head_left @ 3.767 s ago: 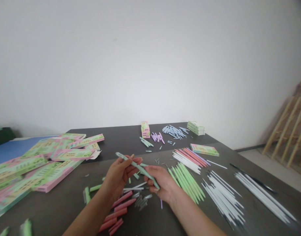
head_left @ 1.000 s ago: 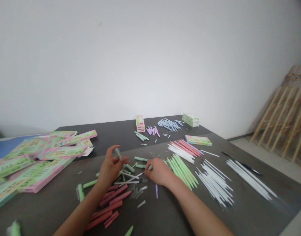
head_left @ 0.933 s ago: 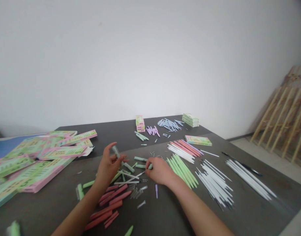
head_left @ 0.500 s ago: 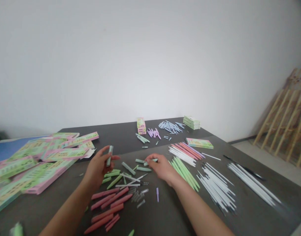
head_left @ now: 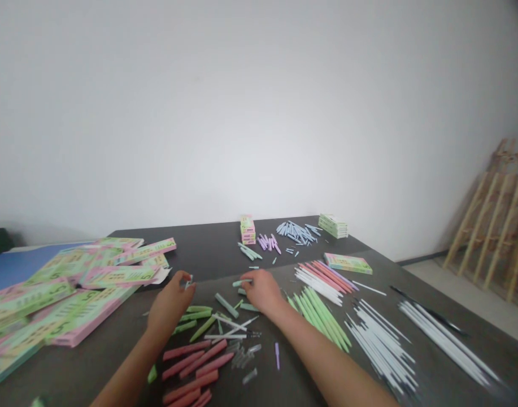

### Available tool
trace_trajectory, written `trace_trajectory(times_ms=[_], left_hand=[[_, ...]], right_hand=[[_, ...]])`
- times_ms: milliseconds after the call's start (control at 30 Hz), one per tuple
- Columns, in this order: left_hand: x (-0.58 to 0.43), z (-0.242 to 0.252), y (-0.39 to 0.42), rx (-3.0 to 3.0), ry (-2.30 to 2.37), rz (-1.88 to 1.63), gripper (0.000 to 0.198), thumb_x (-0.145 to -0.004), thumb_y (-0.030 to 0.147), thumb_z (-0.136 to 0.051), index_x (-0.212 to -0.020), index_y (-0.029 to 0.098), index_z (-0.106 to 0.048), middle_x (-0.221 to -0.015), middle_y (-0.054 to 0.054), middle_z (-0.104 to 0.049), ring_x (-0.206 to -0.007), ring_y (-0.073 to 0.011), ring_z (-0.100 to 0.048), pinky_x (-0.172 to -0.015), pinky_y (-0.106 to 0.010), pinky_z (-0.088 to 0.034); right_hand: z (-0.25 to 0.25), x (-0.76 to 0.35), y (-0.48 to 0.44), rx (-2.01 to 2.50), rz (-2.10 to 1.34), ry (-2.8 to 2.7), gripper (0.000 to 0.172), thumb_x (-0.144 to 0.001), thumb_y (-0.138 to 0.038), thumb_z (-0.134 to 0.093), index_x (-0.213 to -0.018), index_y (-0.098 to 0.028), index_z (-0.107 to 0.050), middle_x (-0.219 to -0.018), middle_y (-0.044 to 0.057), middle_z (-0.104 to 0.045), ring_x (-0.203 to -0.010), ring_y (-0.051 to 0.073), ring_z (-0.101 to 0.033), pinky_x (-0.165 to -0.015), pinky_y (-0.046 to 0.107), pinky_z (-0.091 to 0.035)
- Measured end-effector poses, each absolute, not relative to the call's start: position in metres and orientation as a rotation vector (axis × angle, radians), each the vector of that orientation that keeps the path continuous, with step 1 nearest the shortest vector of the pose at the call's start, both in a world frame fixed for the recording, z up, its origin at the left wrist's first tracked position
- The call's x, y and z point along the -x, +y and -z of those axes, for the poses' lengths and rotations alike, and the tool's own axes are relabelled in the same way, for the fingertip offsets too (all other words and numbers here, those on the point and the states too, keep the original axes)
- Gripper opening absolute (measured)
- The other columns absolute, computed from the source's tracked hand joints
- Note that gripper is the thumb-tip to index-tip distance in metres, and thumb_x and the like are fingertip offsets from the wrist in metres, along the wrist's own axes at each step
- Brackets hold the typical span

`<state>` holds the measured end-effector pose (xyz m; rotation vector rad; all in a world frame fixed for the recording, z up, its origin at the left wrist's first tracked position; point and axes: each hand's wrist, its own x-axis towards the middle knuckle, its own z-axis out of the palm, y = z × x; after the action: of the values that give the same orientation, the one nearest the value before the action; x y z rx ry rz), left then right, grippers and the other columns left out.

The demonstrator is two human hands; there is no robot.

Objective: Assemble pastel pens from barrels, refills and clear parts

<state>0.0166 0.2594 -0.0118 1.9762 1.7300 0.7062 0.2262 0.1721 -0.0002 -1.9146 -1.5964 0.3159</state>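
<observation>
My left hand (head_left: 172, 299) is raised over the table, its fingers closed on a pale green pen piece (head_left: 190, 281), mostly hidden by the fingers. My right hand (head_left: 262, 291) pinches a pale green pen barrel (head_left: 240, 282) low over the table. Between the hands lie another pale green barrel (head_left: 226, 305) and bright green pieces (head_left: 198, 310). Nearer to me are white refills (head_left: 229, 321), red barrels (head_left: 199, 358) and small clear caps (head_left: 244, 357). One thin purple piece (head_left: 277, 356) lies below my right wrist.
Flat pen boxes (head_left: 101, 308) overlap in a heap on the left. Green barrels (head_left: 320, 317), white sticks (head_left: 381, 345) and long white rods (head_left: 447, 342) lie to the right. Farther back are blue pieces (head_left: 299, 232), purple pieces (head_left: 269, 243) and stacked boxes (head_left: 247, 230).
My left hand has turned, so its pale green piece shows less. My right hand has shifted slightly left with its barrel. The whole view has tilted up a little.
</observation>
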Motion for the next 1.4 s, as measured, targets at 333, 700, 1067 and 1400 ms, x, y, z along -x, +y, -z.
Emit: trace_trajectory(times_ms=[333,700,1067,1400], left_hand=[[-0.012,0.020,0.256,-2.308,1.743,-0.365,0.033,-0.084,0.042,-0.032,-0.080,0.021,-0.057,-0.078,-0.011,-0.070,-0.080,-0.0287,-0.066,-0.066,-0.034,-0.042],[-0.017,0.022,0.245,-2.481,1.693,-0.225,0.039,-0.088,0.031,-0.024,-0.089,0.017,-0.060,-0.089,-0.016,-0.071,-0.087,-0.0324,-0.066,-0.073,-0.045,-0.046],[-0.015,0.023,0.255,-2.366,1.663,-0.244,0.035,-0.086,0.031,-0.031,-0.083,0.019,-0.064,-0.089,-0.014,-0.071,-0.088,-0.0280,-0.066,-0.075,-0.038,-0.045],[-0.008,0.033,0.273,-2.173,1.577,-0.360,0.035,-0.081,0.029,-0.038,-0.093,0.017,-0.069,-0.096,-0.009,-0.072,-0.091,-0.0228,-0.065,-0.076,-0.027,-0.045]], right_hand=[[0.016,-0.187,0.217,2.054,-0.170,-1.891,0.020,-0.073,-0.028,-0.057,-0.088,-0.024,-0.070,-0.092,0.007,-0.071,-0.090,0.023,-0.064,-0.075,0.031,-0.046],[-0.003,-0.254,0.282,2.310,-0.075,-1.763,0.029,-0.088,-0.032,-0.052,-0.113,-0.016,-0.053,-0.112,0.008,-0.056,-0.095,0.020,-0.058,-0.080,0.040,-0.049],[0.022,-0.269,0.306,2.341,-0.098,-1.826,0.031,-0.088,-0.031,-0.052,-0.115,-0.016,-0.052,-0.116,0.008,-0.054,-0.098,0.020,-0.057,-0.081,0.041,-0.049],[0.013,-0.272,0.304,2.298,-0.251,-1.932,0.033,-0.088,-0.035,-0.052,-0.114,-0.015,-0.052,-0.111,0.008,-0.057,-0.095,0.020,-0.058,-0.080,0.041,-0.049]])
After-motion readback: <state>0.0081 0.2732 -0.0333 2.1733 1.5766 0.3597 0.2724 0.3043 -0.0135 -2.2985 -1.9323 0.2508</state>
